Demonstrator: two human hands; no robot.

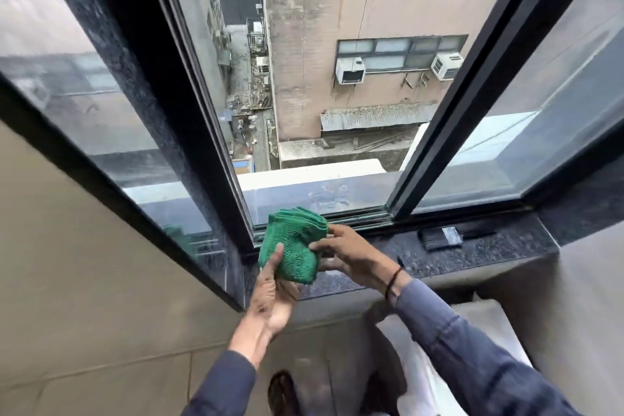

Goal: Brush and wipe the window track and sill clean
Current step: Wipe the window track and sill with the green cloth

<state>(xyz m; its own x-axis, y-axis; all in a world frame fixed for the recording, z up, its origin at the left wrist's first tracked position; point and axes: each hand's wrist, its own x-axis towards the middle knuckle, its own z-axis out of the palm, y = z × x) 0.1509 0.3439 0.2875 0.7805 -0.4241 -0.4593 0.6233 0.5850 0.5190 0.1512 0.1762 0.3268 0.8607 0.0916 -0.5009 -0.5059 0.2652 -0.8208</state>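
Note:
A folded green cloth (294,243) is held above the dark speckled stone sill (479,255), just in front of the window track (358,220). My left hand (270,294) grips the cloth from below, thumb on its front face. My right hand (351,255) pinches its right edge with the fingertips. A black flat brush (442,237) lies on the sill to the right, apart from both hands. The sliding window is open in the middle, with black frames on either side.
Beyond the opening is a steep drop to an alley and a beige building with air conditioners (350,70). A glass pane (526,132) stands at the right and another at the left. A white bag (435,378) sits on the floor below the sill.

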